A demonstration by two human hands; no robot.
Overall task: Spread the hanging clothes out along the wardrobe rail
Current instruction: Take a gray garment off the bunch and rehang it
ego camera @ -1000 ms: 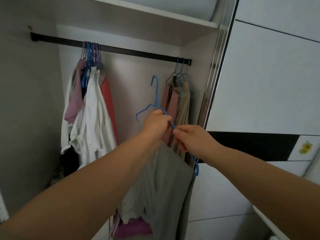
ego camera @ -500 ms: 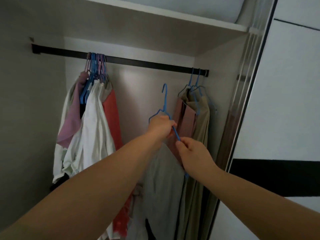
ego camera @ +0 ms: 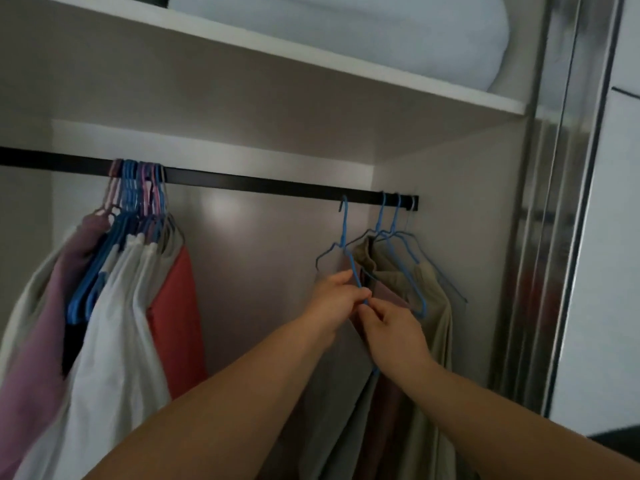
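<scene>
Two bunches of clothes hang on the black wardrobe rail (ego camera: 263, 183): a crowded left bunch (ego camera: 114, 289) and a smaller beige bunch (ego camera: 412, 289) at the right end. Between them, both the left hand (ego camera: 334, 299) and right hand (ego camera: 393, 329) pinch a blue hanger (ego camera: 344, 237) carrying a grey garment (ego camera: 332, 410), its hook just below the rail.

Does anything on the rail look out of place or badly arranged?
Yes. Many hangers are crowded in one tight bunch on the left part of the rail, with a long bare stretch beside them. The blue hanger held by both hands hangs tilted.
</scene>
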